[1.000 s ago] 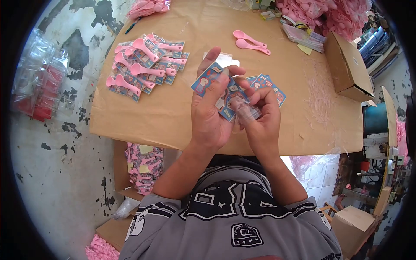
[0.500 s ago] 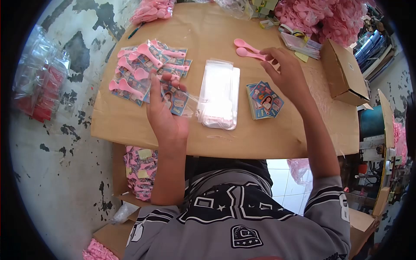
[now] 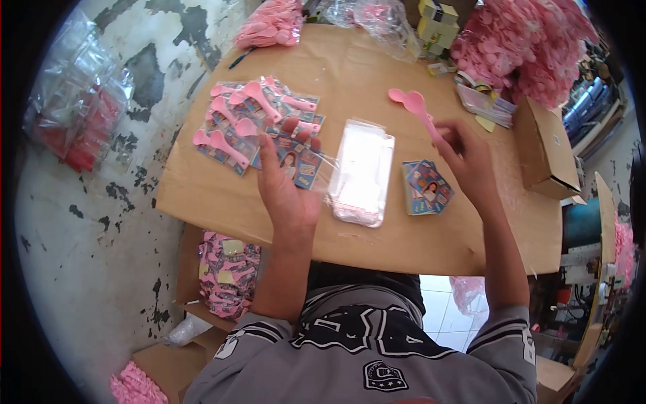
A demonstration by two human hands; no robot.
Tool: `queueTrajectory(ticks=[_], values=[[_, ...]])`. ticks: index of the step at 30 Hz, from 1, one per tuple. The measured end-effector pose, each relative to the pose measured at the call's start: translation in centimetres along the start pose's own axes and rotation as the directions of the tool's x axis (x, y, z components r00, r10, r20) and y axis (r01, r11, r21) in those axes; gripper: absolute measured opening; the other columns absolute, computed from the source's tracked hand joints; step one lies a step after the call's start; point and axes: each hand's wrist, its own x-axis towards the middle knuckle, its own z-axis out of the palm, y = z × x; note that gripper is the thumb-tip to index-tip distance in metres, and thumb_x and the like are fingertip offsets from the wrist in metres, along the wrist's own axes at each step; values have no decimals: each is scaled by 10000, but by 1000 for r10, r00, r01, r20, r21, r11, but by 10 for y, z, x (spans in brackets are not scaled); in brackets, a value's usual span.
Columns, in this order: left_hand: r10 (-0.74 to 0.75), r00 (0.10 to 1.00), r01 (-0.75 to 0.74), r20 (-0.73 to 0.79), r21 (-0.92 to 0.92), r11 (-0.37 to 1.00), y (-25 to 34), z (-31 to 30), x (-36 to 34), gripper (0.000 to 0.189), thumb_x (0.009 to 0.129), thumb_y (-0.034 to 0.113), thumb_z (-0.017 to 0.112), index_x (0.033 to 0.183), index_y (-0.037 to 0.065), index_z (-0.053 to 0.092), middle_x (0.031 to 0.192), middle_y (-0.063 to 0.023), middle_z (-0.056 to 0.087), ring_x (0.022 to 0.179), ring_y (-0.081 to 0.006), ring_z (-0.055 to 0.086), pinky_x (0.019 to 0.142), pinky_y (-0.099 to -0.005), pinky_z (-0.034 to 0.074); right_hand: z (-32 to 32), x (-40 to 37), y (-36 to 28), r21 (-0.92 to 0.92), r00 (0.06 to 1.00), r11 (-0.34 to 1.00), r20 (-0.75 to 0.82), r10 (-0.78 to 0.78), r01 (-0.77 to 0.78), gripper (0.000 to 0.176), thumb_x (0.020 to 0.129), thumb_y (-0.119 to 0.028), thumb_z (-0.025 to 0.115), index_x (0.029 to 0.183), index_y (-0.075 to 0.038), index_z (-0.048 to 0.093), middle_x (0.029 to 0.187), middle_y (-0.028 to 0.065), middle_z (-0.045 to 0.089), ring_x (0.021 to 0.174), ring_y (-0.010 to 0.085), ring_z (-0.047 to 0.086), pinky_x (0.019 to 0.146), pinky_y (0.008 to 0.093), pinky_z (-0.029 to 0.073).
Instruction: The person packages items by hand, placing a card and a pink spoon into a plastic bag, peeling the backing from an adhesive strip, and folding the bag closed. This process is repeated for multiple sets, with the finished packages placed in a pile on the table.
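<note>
My left hand (image 3: pixel 286 188) holds a clear sleeve with a printed picture card (image 3: pixel 299 165) inside it, just right of the pile of packed pink spoons (image 3: pixel 252 121). My right hand (image 3: pixel 471 161) grips the handle of a pink spoon (image 3: pixel 420 111), lifted above the table; a second pink spoon (image 3: pixel 397 95) lies just beside it. Between my hands lies a stack of empty clear sleeves (image 3: pixel 363 172). A small stack of picture cards (image 3: pixel 428 187) sits under my right hand.
The table (image 3: pixel 350 74) is covered in brown cardboard. A heap of loose pink spoons (image 3: pixel 518 47) and small boxes stand at the back right, a cardboard box (image 3: pixel 548 151) at the right edge. Bags of packed spoons (image 3: pixel 229 273) lie on the floor at left.
Both hands were together over the cards a second ago. They parted: my left hand carried the sleeved card to the left, my right hand reached back and picked up a pink spoon.
</note>
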Motion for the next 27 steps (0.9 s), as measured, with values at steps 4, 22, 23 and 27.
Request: queueTrajectory(ticks=[4, 22, 23, 27], values=[[12, 1000, -13, 29, 4, 1000, 1, 1, -4, 431, 1103, 368, 570, 1432, 94, 519, 1299, -111, 656, 1121, -210, 663, 998, -420, 570, -2, -75, -39, 397, 965, 894, 236, 118, -207, 229, 1022, -79, 687, 1220, 33, 654, 992, 49, 727, 885, 85, 666, 765, 238, 524], [-401, 885, 404, 235, 39, 914, -26, 22, -65, 548, 1102, 453, 528, 1500, 98, 401, 1349, -164, 606, 1160, -237, 661, 972, -461, 602, 92, -115, -50, 707, 992, 703, -16, 125, -78, 329, 928, -41, 799, 1145, -33, 552, 1007, 15, 607, 942, 82, 609, 833, 252, 525], [-421, 871, 429, 253, 23, 903, -28, 20, -67, 545, 1102, 447, 529, 1499, 96, 402, 1348, -163, 608, 1163, -234, 661, 970, -455, 606, 98, -115, -48, 742, 988, 665, -26, 150, -82, 335, 927, -48, 800, 1162, -36, 562, 1006, 11, 596, 901, 75, 587, 805, 241, 511], [-491, 818, 534, 300, -77, 842, -29, 14, -69, 478, 1121, 365, 515, 1507, 92, 443, 1300, -130, 649, 1106, -218, 696, 968, -448, 621, 93, -120, -50, 767, 994, 639, -21, 112, -55, 364, 915, -13, 787, 1196, -33, 557, 1012, 14, 603, 915, 80, 601, 794, 242, 513]])
